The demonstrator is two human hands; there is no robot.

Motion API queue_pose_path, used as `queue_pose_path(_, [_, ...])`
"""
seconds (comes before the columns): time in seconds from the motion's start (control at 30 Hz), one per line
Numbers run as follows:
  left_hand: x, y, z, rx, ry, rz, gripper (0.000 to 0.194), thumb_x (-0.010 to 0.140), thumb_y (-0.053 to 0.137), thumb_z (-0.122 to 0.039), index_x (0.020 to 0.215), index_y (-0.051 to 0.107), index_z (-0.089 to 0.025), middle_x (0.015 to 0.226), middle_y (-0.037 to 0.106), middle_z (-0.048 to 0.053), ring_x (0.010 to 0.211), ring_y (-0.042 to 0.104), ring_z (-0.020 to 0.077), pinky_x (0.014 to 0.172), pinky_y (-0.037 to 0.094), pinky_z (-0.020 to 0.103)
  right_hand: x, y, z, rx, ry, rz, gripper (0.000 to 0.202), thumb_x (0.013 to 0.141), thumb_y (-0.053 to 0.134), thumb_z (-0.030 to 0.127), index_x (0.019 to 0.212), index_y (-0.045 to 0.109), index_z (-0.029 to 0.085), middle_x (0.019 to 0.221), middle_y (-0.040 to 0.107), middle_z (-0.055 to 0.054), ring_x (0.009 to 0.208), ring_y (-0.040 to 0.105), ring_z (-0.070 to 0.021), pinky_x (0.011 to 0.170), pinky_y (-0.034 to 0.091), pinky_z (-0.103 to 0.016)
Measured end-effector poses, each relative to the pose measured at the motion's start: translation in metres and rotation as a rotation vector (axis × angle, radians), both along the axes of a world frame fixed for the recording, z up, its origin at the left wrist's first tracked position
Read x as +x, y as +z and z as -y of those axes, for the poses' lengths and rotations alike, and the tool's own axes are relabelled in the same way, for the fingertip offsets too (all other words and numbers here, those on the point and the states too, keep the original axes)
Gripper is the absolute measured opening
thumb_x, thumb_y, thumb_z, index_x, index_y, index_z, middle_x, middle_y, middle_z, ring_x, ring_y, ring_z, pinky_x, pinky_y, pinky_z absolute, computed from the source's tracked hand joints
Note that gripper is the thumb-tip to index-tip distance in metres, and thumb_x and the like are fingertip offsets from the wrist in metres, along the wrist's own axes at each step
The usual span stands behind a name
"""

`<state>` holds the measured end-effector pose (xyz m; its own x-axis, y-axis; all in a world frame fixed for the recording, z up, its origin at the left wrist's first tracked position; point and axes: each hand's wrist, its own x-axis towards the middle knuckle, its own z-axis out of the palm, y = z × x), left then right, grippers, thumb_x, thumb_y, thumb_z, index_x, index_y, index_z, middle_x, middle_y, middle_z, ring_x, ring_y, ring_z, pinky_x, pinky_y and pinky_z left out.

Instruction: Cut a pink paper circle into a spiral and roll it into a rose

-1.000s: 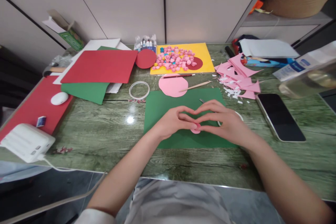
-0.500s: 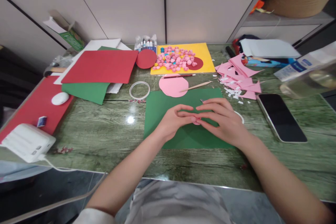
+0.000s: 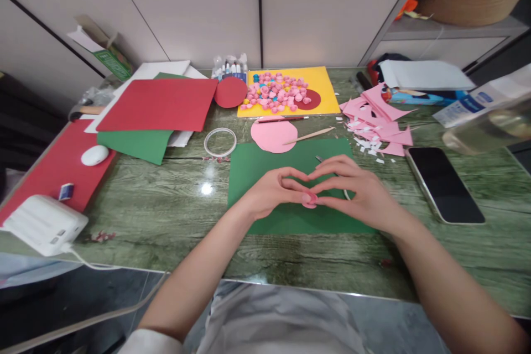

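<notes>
A small curled pink paper piece (image 3: 309,204) is pinched between my two hands, just above a green paper sheet (image 3: 265,224). My left hand (image 3: 269,193) grips it between thumb and fingers. From the other side, the fingertips of my right hand (image 3: 365,193) close on the same piece. Under the right hand lies a tool with a metal tip (image 3: 318,159) and a white loop, mostly hidden. Beyond the hands are a pink paper disc (image 3: 271,138) and a pointed wooden stick (image 3: 311,135) that overlaps its edge.
Many small pink rolled paper pieces sit on a yellow sheet (image 3: 329,94). A tape roll (image 3: 220,142) and red sheets (image 3: 161,102) lie left. Pink scraps (image 3: 381,121), a phone (image 3: 446,185) and a bottle (image 3: 485,127) are right; a white power adapter (image 3: 43,227) stands near-left.
My hands have shifted slightly, and the right-hand fingers have drawn closer together. The pink piece has tilted and shows more of its surface below the fingertips. More of the tool under the right hand shows.
</notes>
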<state>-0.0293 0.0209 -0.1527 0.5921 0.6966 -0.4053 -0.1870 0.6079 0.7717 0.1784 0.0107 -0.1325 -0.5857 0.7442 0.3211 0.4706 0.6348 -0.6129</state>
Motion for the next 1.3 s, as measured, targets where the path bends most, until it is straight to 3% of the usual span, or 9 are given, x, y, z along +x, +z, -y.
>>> queue_pose_path(0.17, [-0.001,0.002,0.000,0.013,-0.064,-0.021,0.041,0.059,0.080,-0.013,0.095,0.060,-0.013,0.074,0.073,0.005,0.067,0.069,0.0143,0.080,0.050,0.034,-0.003,0.000,0.002,-0.025,0.058,0.013,0.009,0.080,0.068,0.026,0.089,0.070,0.025,0.102,0.067,-0.004,0.106,0.054,-0.0230,0.093,0.048,-0.044])
queue_pose_path(0.4, [0.006,-0.002,0.002,0.013,0.141,-0.033,0.038,0.059,0.080,-0.014,0.092,0.061,-0.013,0.072,0.073,0.002,0.067,0.067,0.0114,0.078,0.048,0.029,-0.005,-0.007,0.000,0.134,-0.039,0.009,0.009,0.080,0.067,0.020,0.088,0.066,0.023,0.101,0.067,-0.006,0.104,0.053,-0.0242,0.089,0.049,-0.043])
queue_pose_path(0.7, [0.009,-0.003,0.004,-0.002,0.211,0.016,0.036,0.059,0.079,-0.013,0.091,0.062,-0.013,0.072,0.072,0.001,0.069,0.067,0.0104,0.078,0.046,0.027,-0.008,-0.007,0.002,0.296,-0.081,0.046,0.013,0.078,0.068,0.016,0.089,0.064,0.022,0.099,0.069,-0.006,0.102,0.055,-0.0239,0.087,0.049,-0.043])
queue_pose_path(1.0, [0.009,-0.003,0.004,-0.004,0.208,0.041,0.036,0.059,0.078,-0.010,0.090,0.062,-0.014,0.073,0.073,0.001,0.067,0.067,0.0105,0.077,0.047,0.027,-0.008,-0.007,0.003,0.363,-0.090,0.027,0.017,0.077,0.069,0.015,0.091,0.063,0.023,0.097,0.070,-0.006,0.099,0.057,-0.0238,0.086,0.050,-0.043])
queue_pose_path(1.3, [0.005,0.002,0.003,0.096,0.163,0.008,0.034,0.061,0.078,-0.013,0.091,0.061,-0.014,0.073,0.073,0.002,0.068,0.069,0.0130,0.076,0.049,0.029,-0.007,-0.005,0.003,0.313,-0.092,-0.007,0.016,0.075,0.070,0.014,0.088,0.064,0.023,0.099,0.069,-0.007,0.100,0.056,-0.0240,0.086,0.049,-0.043])
